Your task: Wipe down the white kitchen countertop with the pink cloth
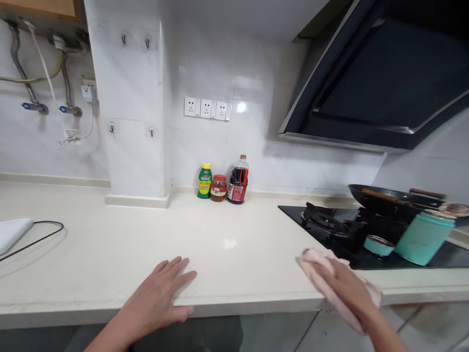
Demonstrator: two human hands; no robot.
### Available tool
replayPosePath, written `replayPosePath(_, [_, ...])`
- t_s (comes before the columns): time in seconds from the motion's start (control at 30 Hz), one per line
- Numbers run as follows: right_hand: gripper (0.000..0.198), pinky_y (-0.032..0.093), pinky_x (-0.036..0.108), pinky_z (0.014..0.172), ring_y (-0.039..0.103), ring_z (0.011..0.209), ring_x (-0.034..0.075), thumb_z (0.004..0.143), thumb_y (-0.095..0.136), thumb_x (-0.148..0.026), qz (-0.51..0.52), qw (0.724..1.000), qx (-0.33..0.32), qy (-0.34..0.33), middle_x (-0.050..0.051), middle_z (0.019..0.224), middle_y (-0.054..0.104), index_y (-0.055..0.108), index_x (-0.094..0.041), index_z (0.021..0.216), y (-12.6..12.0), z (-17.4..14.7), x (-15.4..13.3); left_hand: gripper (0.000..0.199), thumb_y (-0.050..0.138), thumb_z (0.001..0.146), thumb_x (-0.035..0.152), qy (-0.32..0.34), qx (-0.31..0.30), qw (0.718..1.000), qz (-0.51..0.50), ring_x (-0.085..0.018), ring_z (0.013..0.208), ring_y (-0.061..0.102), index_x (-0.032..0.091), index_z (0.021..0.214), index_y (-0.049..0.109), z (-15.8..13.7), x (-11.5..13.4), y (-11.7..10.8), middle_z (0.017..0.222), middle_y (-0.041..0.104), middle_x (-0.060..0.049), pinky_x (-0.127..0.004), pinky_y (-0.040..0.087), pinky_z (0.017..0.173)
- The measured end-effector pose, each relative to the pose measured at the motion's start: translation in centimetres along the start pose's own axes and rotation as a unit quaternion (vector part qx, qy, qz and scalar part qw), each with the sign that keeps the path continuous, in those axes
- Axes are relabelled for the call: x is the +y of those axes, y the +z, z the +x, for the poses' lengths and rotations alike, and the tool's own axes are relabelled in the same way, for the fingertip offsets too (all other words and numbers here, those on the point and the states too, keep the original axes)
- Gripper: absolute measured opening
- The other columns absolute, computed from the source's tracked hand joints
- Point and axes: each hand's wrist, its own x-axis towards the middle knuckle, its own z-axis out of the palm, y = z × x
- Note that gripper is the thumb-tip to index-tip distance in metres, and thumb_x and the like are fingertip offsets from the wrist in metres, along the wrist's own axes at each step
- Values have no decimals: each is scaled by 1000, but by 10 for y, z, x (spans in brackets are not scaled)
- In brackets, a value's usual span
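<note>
The right hand (pixel 344 282) clutched a pale pink cloth (pixel 335 305) at the table's (pixel 249 274) front edge, beside the black stove (pixel 346 250). The left hand (pixel 159 291) was spread open, holding nothing.

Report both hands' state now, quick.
Left hand: open, holding nothing, at the cream-white countertop's front edge.
Right hand: closed on a pale pink cloth, near the black gas cooktop.
</note>
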Motion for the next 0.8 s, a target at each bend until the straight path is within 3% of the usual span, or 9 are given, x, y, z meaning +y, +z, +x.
replayPosePath(0.1, [66, 37, 53, 114, 44, 140, 35, 93, 36, -65, 33, 994, -92, -54, 12, 151, 50, 58, -24, 139, 5, -23, -81, 65, 73, 81, 52, 3, 12, 1000, -5, -35, 144, 43, 34, 141, 57, 0, 0, 2, 157, 45, -7, -54, 38, 117])
replayPosePath(0.2, [50, 41, 56, 110, 51, 132, 31, 96, 53, -54, 96, 953, -194, -213, 12, 148, 51, 56, -24, 136, 10, -45, -155, 65, 73, 81, 54, 3, 9, 1000, -2, -36, 144, 43, 34, 141, 57, 1, 0, 1, 157, 46, -9, -55, 38, 116])
replayPosePath(0.27, [45, 49, 52, 102, 57, 121, 27, 95, 61, -47, 120, 928, -225, -273, 10, 139, 56, 57, -22, 132, 13, -55, -187, 66, 73, 80, 55, -1, 0, 1000, 4, -36, 144, 43, 33, 141, 58, 1, 1, -1, 157, 46, -10, -55, 39, 116])
replayPosePath(0.37, [39, 54, 47, 96, 60, 113, 24, 96, 61, -44, 142, 904, -251, -317, 9, 134, 58, 58, -21, 128, 17, -59, -209, 62, 72, 80, 59, -1, 1, 1000, 6, -35, 143, 45, 32, 135, 62, 1, 0, -3, 155, 49, -9, -53, 40, 115])
replayPosePath(0.5, [43, 51, 51, 101, 58, 119, 26, 95, 62, -45, 162, 886, -267, -343, 9, 138, 56, 57, -21, 131, 11, -53, -195, 63, 67, 82, 65, 7, 8, 1000, -1, -34, 142, 47, 34, 137, 61, 1, -1, -5, 155, 49, -9, -51, 40, 115])
replayPosePath(0.6, [48, 41, 58, 111, 51, 131, 30, 96, 57, -50, 160, 891, -268, -330, 10, 147, 51, 56, -24, 135, 0, -37, -154, 65, 62, 84, 68, 0, -11, 1000, -10, -34, 144, 44, 36, 141, 57, 0, -2, -6, 157, 45, -8, -52, 40, 116])
replayPosePath(0.7, [52, 33, 54, 118, 43, 141, 31, 95, 43, -53, 106, 932, -246, -242, 8, 151, 51, 58, -27, 138, -8, -8, -98, 67, 57, 86, 71, 5, -21, 1000, -16, -35, 145, 41, 39, 145, 53, 0, -4, -4, 159, 41, -7, -54, 39, 116])
replayPosePath(0.8, [56, 39, 42, 114, 50, 136, 28, 88, 42, -51, 10, 981, -173, -93, 5, 144, 59, 65, -26, 133, -4, 33, -57, 60, 52, 93, 65, 22, -24, 999, -16, -33, 147, 39, 43, 148, 46, -1, -9, -3, 161, 38, -4, -53, 37, 118])
